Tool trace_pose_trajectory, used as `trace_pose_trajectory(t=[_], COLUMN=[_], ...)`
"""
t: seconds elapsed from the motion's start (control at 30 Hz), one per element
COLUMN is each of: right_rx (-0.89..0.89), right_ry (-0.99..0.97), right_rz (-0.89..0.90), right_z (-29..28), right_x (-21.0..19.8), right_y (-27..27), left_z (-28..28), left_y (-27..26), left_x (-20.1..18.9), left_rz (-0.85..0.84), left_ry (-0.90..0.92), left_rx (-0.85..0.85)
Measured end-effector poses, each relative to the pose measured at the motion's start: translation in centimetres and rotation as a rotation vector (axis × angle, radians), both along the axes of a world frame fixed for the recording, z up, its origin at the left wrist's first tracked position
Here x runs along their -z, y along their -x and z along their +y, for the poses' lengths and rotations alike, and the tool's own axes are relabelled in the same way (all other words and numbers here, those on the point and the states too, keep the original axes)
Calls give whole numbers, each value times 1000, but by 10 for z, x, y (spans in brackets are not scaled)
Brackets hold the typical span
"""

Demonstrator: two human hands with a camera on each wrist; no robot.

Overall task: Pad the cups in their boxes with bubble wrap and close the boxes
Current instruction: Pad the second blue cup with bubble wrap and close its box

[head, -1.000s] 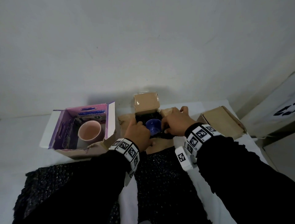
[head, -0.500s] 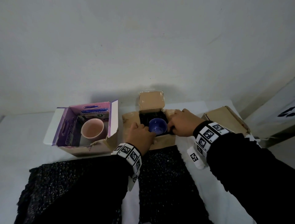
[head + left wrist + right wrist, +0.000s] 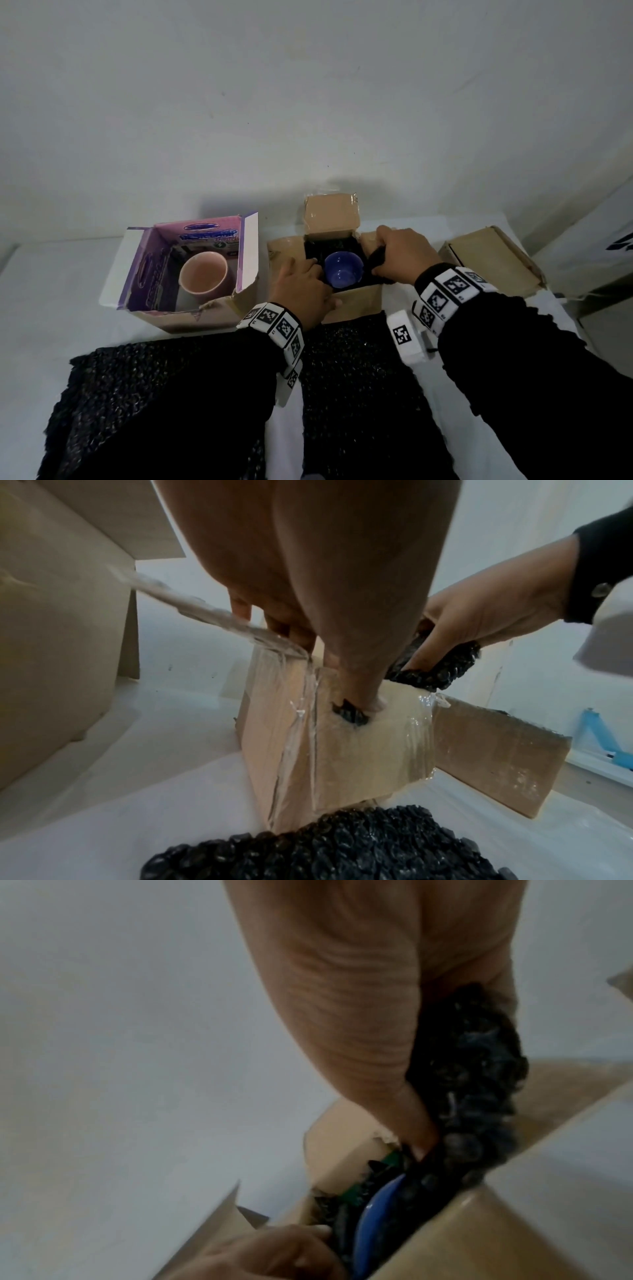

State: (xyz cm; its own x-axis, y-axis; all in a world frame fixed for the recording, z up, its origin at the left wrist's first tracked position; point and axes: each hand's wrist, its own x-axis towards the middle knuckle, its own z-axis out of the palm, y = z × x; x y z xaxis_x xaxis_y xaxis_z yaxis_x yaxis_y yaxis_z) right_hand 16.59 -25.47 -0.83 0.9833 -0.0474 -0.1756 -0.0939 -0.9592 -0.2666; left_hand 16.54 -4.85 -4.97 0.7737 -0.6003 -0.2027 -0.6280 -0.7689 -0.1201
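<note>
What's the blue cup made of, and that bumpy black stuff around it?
The small blue cup looks like glazed ceramic, since its inside shines. The black bubble wrap seems to be soft plastic: glossy little bubbles that bunch under the right hand.

Both hands (image 3: pixel 303 291) (image 3: pixel 402 255) reach forward — fingers apparently curled.
</note>
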Motion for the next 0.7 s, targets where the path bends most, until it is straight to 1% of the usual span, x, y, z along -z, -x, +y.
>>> trace_pose_trajectory(t=[0.07, 0.13, 0.17, 0.27, 0.3, 0.4, 0.57, 0.63, 0.7], right_rx=[5, -19, -53, -213, -234, -186, -54, -33, -19], right_ry=[-72, -50, -11, 205, 265, 380, 377, 361, 321], right_rz=[-114, -171, -173, -186, -190, -164, -39, -49, -113], right_z=[3, 7, 9, 11, 11, 13, 27, 33, 35], right_x=[3, 12, 17, 21, 20, 20, 23, 28, 34], right_y=[1, 2, 2, 2, 2, 0, -14, -18, -17], left_z=[-1, -3, -3, -3, -3, -4, -7, -8, -8], left_y=[-2, -3, -3, -3, -2, -1, 1, 1, 2], left_x=[-1, -3, -4, -5, -5, -7, -9, -9, -10], left_rz=[-11, -16, -12, 13, 19, 27, 26, 35, 34], left_ry=[-10, -29, -36, -45, -45, -40, -12, -1, 1], left_rx=[11, 18, 18, 4, -2, -10, -48, -57, -49])
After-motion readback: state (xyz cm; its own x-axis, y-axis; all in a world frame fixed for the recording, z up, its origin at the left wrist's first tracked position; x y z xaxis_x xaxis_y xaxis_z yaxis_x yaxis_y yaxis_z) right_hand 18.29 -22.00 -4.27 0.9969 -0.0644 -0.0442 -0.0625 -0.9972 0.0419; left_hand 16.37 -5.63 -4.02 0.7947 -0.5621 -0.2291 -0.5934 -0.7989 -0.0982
